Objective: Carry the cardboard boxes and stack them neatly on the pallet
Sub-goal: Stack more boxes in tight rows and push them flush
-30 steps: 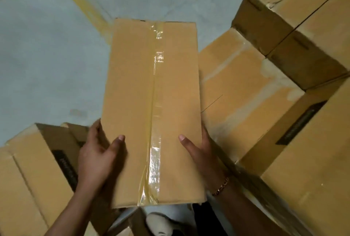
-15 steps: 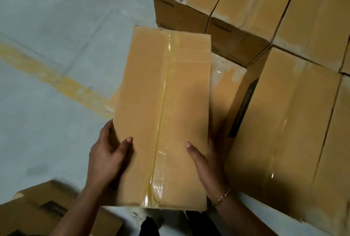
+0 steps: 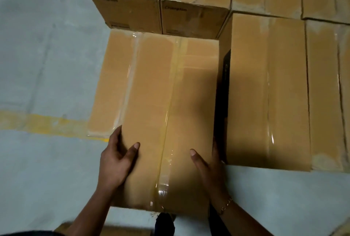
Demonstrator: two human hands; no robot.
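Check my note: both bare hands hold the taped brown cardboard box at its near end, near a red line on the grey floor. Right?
No: the head view shows the floor line is yellow. The left hand and right hand do hold the taped brown cardboard box at its near end.

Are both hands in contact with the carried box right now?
Touching. Head view: the left hand grips the carried box at its left side, thumb on top; the right hand does the same at its right side.

Bare left hand [image 3: 115, 162], right hand [image 3: 210, 167] with thin gold chain bracelet [image 3: 225, 206], dark trousers [image 3: 164, 224]
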